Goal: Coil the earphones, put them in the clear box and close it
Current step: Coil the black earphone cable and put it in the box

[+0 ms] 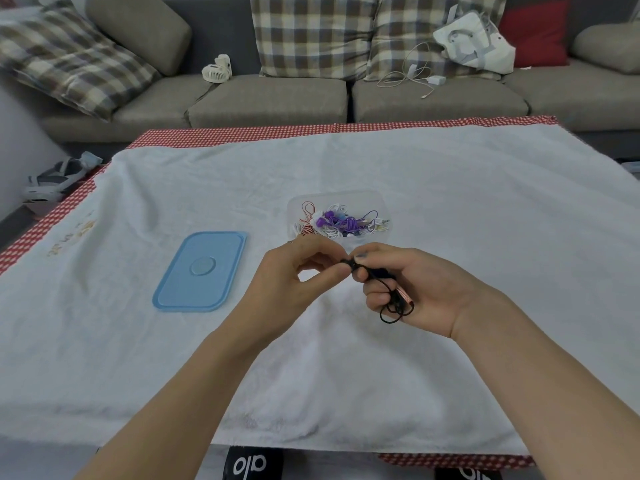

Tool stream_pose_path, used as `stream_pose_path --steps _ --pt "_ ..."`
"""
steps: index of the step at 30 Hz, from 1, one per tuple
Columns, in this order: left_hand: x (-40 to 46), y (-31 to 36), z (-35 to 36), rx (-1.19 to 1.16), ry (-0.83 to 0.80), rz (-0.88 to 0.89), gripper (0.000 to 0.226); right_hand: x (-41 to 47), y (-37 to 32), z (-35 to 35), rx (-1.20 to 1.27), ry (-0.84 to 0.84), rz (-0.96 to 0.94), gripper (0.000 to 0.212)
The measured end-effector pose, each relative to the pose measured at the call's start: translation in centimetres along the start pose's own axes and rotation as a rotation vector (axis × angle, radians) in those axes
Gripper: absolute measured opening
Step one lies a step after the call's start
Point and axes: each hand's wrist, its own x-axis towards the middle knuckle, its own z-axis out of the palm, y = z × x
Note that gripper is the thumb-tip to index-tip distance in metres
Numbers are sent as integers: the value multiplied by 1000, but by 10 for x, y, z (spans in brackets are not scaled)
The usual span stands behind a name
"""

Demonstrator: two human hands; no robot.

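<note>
Grey sofa with checked cushions

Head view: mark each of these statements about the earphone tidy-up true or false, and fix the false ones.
1. The blue lid sits on the clear box. False: it lies flat on the white cloth, left of the open box.
2. Both hands hold the black earphones. True: the left hand pinches one end, the right hand grips the coil.
3. The clear box is empty. False: purple, white and red earphones lie in it.
4. A small white fan lies on the sofa. True.
</note>
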Motion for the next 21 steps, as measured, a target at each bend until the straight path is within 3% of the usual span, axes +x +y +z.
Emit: stream_pose_path --steps 6,21 --pt "2 -1 4 228 117 175 6 5 6 11 -66 149 -162 8" --pt "1 10 9 -317 57 -79 16 -5 0 10 -44 63 -244 13"
